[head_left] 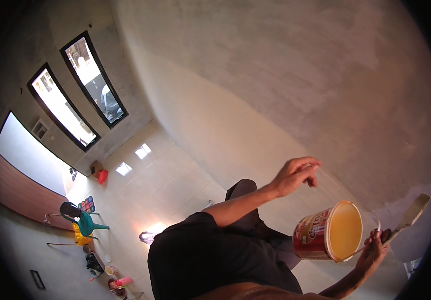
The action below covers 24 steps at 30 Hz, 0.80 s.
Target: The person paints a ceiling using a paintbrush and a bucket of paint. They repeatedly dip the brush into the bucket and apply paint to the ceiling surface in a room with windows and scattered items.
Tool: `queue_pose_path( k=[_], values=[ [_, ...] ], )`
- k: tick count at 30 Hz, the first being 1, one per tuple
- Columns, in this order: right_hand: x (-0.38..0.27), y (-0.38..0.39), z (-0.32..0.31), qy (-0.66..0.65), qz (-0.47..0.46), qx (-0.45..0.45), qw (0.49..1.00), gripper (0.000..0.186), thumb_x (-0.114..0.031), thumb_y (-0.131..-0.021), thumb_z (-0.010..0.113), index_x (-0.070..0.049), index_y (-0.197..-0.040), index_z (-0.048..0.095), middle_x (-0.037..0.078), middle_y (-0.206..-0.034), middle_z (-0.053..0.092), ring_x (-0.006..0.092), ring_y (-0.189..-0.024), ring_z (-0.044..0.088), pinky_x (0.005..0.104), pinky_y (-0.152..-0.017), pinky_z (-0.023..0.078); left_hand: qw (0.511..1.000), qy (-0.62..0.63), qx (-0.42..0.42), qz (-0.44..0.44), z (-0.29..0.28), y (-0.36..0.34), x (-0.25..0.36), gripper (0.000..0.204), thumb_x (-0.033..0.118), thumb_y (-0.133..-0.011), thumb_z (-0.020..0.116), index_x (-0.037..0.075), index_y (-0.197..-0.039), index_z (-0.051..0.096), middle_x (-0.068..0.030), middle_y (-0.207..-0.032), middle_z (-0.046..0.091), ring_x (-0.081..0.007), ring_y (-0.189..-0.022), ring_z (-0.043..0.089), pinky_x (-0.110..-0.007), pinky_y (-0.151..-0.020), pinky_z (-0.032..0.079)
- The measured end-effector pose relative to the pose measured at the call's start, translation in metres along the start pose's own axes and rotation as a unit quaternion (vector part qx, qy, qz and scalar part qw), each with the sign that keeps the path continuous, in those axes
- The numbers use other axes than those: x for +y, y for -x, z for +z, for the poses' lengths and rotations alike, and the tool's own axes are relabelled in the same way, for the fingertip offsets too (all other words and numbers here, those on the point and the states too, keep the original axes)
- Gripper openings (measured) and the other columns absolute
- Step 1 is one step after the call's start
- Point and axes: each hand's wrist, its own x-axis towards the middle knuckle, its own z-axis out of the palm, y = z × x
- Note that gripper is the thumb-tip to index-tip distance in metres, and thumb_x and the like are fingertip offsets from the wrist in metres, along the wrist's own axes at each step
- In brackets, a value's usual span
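Observation:
My right hand (372,251) grips a flat paintbrush (414,211), its wide pale head pointing up and to the right. The thin handle of a red and white paint bucket (314,236) also runs into that hand. The bucket hangs tilted, its mouth turned toward the right, and yellowish paint (346,231) shows inside. Above and left of the bucket, my left hand (297,176) is raised with nothing in it, its fingers loosely bent and apart. Close behind it stands a plastered wall (275,90), with a paler band along its lower part.
Light tiles cover the floor (175,172). At the left are two narrow windows (94,80) and a reddish-brown door (23,192). A green chair (86,225), a yellow item (80,236), a pink container (124,282) and several small things stand along the far side.

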Motion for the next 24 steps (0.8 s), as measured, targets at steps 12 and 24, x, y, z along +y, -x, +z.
queue_pose_path(
  k=[12, 24],
  values=[
    [-0.087, -0.027, -0.028, 0.096, -0.035, 0.178, 0.979, 0.026, -0.006, -0.081, 0.068, -0.009, -0.094, 0.045, 0.000, -0.083, 0.050, 0.0091, -0.075, 0.052, 0.0215, -0.062, 0.039, 0.763, -0.340, 0.470, -0.284, -0.292, 0.096, -0.233, 0.086, 0.035, -0.079, 0.073, -0.008, -0.142, 0.036, -0.0305, -0.143, 0.037, -0.0407, -0.134, 0.039, -0.045, -0.112, 0.032],
    [-0.094, -0.015, -0.040, 0.071, -0.042, 0.314, 0.946, 0.031, -0.001, -0.079, 0.070, -0.012, -0.079, 0.041, 0.007, -0.074, 0.059, 0.0174, -0.067, 0.063, 0.0282, -0.062, 0.050, 0.559, -0.436, 0.499, -0.499, -0.358, 0.209, -0.269, 0.053, 0.023, -0.074, 0.059, -0.011, -0.114, 0.057, -0.0310, -0.118, 0.056, -0.0429, -0.107, 0.058, -0.051, -0.092, 0.050]
  ],
)
